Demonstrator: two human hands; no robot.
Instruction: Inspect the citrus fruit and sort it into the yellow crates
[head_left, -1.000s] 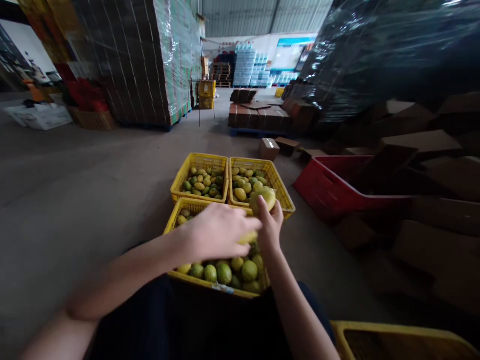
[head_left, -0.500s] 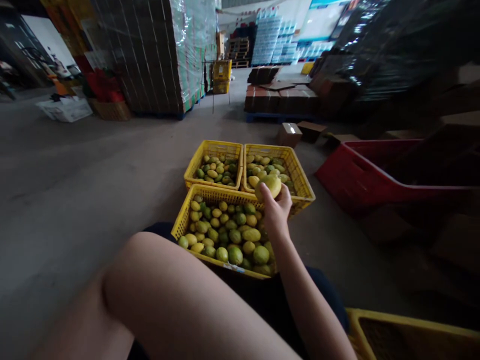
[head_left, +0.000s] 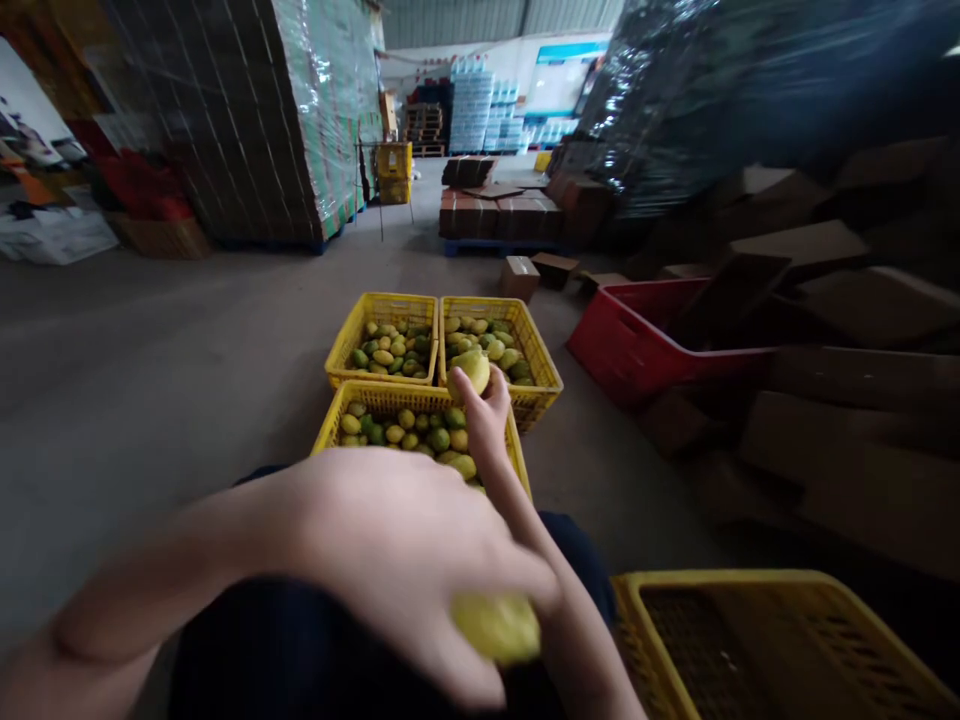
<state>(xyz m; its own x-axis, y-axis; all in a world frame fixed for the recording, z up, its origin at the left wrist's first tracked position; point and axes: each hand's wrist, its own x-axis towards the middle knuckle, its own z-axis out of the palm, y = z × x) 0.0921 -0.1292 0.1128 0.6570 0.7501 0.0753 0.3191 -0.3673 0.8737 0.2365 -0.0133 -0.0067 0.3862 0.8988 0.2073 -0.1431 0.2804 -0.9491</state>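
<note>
My right hand (head_left: 491, 415) is closed around a pale yellow lemon (head_left: 472, 366), held up above the back right yellow crate (head_left: 541, 375). Close to the camera, my left hand (head_left: 397, 550) looms large and slightly blurred, palm down, with a yellow-green lemon (head_left: 501, 628) gripped between thumb and fingers. Behind it stands the front yellow crate (head_left: 327, 424), holding many green and yellow lemons (head_left: 409, 428); my left hand hides its near part. The back left yellow crate (head_left: 339, 340) also contains lemons of mixed colour.
Another yellow crate (head_left: 735, 577) stands at the lower right, its mesh inside visible. A red bin (head_left: 630, 345) and piled cardboard boxes (head_left: 840, 440) occupy the right side. Beyond are a loaded blue pallet (head_left: 499, 246) and a tall wrapped stack (head_left: 225, 120).
My left hand has come up into view with a lemon, over the front crate. My right hand keeps its lemon. The view has turned right, so the crates appear farther left.
</note>
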